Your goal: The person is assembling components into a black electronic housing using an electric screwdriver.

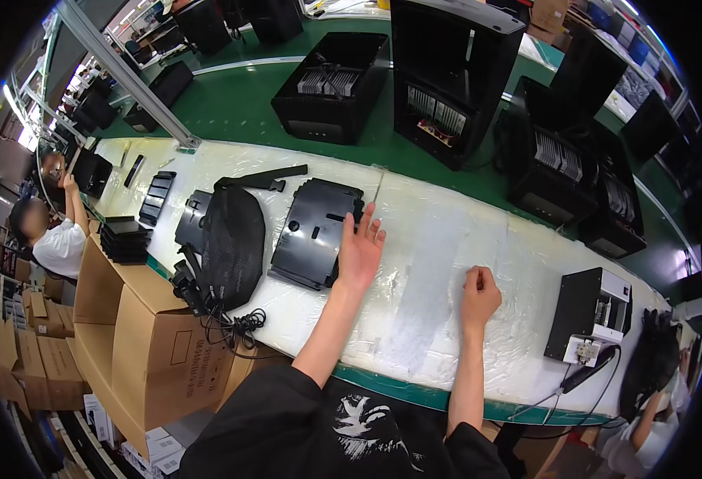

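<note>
My left hand is held palm up with its fingers spread, over the right edge of a black plastic panel. Whether it touches the panel I cannot tell, but nothing rests in the palm. To the right, above the film-covered white tabletop, my right hand has its fingers curled closed. Anything inside them is hidden. Left of the panel lies a black mesh bag with a strap and buckle, partly covering another black plastic part.
An open cardboard box stands at the near left, with coiled black cable beside it. A black and white device and a wired tool lie at the right. Black cabinets line the green conveyor beyond. A co-worker is at far left.
</note>
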{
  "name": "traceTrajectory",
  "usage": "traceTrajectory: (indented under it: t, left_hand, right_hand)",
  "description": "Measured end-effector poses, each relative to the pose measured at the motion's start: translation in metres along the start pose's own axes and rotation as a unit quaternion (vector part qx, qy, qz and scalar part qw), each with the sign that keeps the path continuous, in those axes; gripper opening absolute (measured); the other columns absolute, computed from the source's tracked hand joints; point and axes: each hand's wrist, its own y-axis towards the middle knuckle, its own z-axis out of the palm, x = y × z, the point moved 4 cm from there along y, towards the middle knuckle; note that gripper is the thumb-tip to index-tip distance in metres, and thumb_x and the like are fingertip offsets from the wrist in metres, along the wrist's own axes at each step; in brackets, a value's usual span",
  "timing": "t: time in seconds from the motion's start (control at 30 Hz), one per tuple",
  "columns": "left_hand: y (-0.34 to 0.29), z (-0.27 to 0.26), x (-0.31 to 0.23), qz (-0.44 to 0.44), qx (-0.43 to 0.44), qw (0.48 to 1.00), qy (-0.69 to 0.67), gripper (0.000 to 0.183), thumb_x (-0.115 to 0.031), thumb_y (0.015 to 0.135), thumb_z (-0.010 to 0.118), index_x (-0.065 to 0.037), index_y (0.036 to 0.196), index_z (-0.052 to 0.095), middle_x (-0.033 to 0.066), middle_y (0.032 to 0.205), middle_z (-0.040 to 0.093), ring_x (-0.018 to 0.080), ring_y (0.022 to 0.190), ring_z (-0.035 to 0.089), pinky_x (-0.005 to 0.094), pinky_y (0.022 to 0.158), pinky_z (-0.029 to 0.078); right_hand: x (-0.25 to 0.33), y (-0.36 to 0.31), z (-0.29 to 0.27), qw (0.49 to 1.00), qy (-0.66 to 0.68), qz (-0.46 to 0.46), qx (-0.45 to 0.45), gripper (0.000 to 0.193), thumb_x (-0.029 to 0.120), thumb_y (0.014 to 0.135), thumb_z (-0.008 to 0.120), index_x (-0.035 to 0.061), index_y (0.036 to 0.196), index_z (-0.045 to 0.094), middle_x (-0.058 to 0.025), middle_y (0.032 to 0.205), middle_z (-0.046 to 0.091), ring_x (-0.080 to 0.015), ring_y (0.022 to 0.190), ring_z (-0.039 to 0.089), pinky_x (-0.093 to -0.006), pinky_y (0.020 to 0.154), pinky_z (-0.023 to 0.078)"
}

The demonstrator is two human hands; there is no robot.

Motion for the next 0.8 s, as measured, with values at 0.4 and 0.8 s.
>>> traceTrajectory:
  t: [0.4,0.8]
  left_hand:
    - [-0.008,-0.005,0.022,-0.094,0.002,0.995,0.031,0.041,-0.027,0.094,0.044,-0.008,0.130,0.046,0.0015,0.116,0.054,0.0124,0.091,0.051,0.0272,0.081,0.043]
    - [-0.019,0.031,0.082,-0.190,0.227,0.904,0.308,0.037,-0.005,0.085,0.051,0.004,0.120,0.048,0.0136,0.109,0.059,0.0209,0.100,0.058,0.0378,0.090,0.049]
  right_hand:
    - [0.007,-0.010,0.002,1.000,-0.010,-0.015,-0.022,0.017,0.021,0.084,0.059,0.0056,0.077,0.064,-0.0091,0.058,0.060,-0.0211,0.050,0.057,-0.0321,0.051,0.043]
    - [0.020,-0.016,-0.003,0.998,0.047,-0.034,-0.026,0.008,0.015,0.076,0.068,0.0070,0.075,0.065,-0.0039,0.051,0.055,-0.0106,0.044,0.051,-0.0244,0.045,0.039]
